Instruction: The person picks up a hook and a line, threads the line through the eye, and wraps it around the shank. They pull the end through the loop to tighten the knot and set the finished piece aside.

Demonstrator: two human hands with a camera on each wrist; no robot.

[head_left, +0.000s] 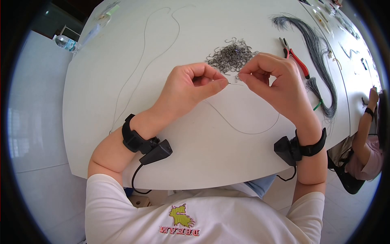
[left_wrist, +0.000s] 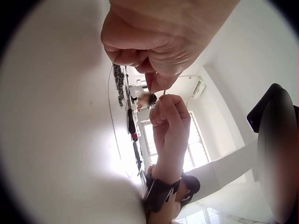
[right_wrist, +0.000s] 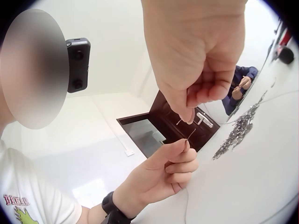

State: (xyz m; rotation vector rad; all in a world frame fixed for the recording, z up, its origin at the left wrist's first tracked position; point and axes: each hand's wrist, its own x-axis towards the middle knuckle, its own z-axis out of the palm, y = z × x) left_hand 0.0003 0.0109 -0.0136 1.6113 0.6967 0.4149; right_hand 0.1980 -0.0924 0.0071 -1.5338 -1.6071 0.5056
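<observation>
Thumb and forefinger of my left hand [head_left: 189, 83] pinch a thin dark metal piece [right_wrist: 191, 134], its tip poking up past the fingertips in the right wrist view. My right hand [head_left: 274, 77] faces it a short gap away, thumb and forefinger pressed together on a fine grey line [head_left: 243, 133], the held end mostly hidden by the fingers. This line loops down over the white table between both hands. Just beyond the fingertips lies a pile of small bent metal hooks [head_left: 230, 56].
Red-handled pliers [head_left: 298, 63] lie right of the pile, beside a long bundle of grey strands [head_left: 321, 61] with a green tie. Two long thin lines [head_left: 142, 67] stretch over the table's left side. A plastic bottle [head_left: 65, 42] stands far left; another person [head_left: 365, 150] sits at right.
</observation>
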